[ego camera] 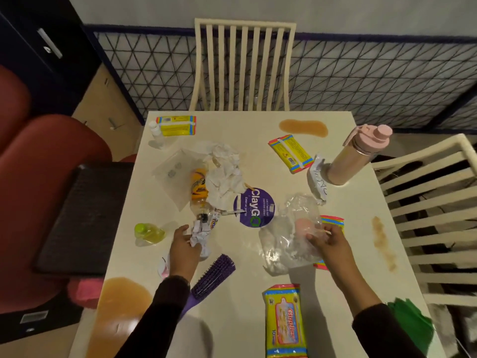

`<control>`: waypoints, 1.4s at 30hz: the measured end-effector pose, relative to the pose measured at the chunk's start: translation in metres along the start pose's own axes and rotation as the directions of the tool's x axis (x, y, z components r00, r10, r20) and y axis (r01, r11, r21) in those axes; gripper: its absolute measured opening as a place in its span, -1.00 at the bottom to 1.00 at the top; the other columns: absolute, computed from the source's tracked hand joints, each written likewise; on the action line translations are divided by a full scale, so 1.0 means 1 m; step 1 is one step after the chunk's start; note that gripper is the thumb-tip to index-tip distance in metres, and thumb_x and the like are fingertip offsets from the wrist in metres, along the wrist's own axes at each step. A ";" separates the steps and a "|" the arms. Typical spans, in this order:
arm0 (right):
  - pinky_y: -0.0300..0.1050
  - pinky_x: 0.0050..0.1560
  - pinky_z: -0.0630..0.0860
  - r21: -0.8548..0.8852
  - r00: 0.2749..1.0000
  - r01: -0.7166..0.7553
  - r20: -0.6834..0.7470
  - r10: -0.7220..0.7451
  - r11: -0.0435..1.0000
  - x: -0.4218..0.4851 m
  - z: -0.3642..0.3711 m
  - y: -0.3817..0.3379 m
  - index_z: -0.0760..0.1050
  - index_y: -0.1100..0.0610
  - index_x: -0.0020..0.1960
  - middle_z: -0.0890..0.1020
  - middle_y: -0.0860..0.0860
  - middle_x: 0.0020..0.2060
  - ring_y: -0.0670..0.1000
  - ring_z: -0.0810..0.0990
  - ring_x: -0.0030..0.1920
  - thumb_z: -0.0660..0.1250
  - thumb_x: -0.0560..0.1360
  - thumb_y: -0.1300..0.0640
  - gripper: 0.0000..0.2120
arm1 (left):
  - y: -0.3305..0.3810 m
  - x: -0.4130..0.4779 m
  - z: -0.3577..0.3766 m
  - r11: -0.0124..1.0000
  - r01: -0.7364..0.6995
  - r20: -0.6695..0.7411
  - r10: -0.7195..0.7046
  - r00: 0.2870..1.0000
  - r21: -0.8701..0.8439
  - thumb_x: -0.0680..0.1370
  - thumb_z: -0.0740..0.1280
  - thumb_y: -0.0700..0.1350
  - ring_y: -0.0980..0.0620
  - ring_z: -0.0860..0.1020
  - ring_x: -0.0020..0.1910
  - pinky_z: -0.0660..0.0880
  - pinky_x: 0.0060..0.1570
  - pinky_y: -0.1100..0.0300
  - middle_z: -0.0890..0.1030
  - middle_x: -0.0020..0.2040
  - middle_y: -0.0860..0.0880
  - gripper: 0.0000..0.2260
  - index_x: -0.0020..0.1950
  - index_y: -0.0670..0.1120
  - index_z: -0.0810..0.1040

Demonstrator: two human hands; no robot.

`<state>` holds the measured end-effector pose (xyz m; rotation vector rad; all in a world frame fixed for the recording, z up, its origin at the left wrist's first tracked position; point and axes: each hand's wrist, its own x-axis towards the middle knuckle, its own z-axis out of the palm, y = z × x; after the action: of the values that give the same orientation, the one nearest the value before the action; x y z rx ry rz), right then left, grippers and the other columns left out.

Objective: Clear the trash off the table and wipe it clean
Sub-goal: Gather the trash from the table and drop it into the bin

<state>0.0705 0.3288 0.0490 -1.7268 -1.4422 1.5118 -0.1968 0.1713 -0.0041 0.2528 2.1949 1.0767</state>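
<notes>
Gripping a crumpled paper (200, 239) left of middle on the table (245, 280), the left hand (183, 251) curls round it; the right hand (330, 241) pinches a clear plastic bag (289, 239). Both seem light, soft, easily bunched. Farther off lie tissues (224, 174) and a stiffer bottle (198, 188), best grasped round its body.

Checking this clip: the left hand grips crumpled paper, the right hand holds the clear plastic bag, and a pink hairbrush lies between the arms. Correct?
Not quite. The head view shows that the hairbrush is purple, not pink. The rest holds: the left hand grips crumpled paper, the right hand holds the clear plastic bag, and the brush lies between the arms.
</notes>
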 end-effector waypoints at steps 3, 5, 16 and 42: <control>-0.10 -0.18 0.52 0.048 1.000 -0.011 0.006 0.011 0.999 -0.004 -0.007 0.007 0.41 0.12 0.12 0.56 0.20 0.11 0.18 0.58 0.04 0.40 0.45 0.24 -0.71 | 0.000 -0.019 -0.001 0.999 0.030 0.023 -0.030 0.999 0.011 0.49 0.32 -0.37 -0.07 0.53 0.05 0.44 0.05 0.18 0.53 0.08 -0.10 -0.55 0.37 -0.21 0.37; -0.11 -0.19 0.52 0.081 1.000 -0.010 0.007 0.010 0.997 -0.005 -0.006 0.011 0.41 0.12 0.13 0.56 0.20 0.10 0.16 0.59 0.02 0.39 0.45 0.25 -0.71 | 0.004 -0.037 -0.004 1.000 0.008 0.055 -0.009 0.998 0.014 0.51 0.30 -0.36 0.00 0.52 -0.05 0.44 -0.12 0.39 0.55 -0.01 -0.06 -0.69 0.24 -0.19 0.46; 0.12 0.11 0.55 0.015 0.999 -0.011 0.031 0.010 1.000 -0.008 0.010 0.007 0.42 0.07 0.17 0.53 0.10 0.14 0.13 0.55 0.11 0.41 0.45 0.18 -0.67 | 0.052 0.026 0.011 0.858 -0.311 0.172 0.262 0.950 0.409 0.51 0.37 -0.11 -0.14 0.40 0.23 0.40 0.23 0.06 0.42 0.27 -0.13 -0.66 0.25 -0.18 0.50; -0.05 -0.20 0.50 -0.002 0.884 0.167 0.444 -0.148 0.986 -0.168 0.042 0.044 0.47 0.14 0.10 0.60 0.17 -0.12 0.12 0.57 -0.19 0.22 0.50 0.31 -0.79 | -0.034 -0.278 -0.147 0.827 -0.298 -0.161 0.252 0.954 -0.477 0.45 0.39 -0.08 0.13 0.61 0.05 0.51 0.09 0.22 0.68 0.02 0.09 -0.76 0.12 0.00 0.56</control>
<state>0.0738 0.1518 0.0758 -1.2915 -1.7938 1.8750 -0.0776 -0.0652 0.1683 0.2970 1.9043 1.8071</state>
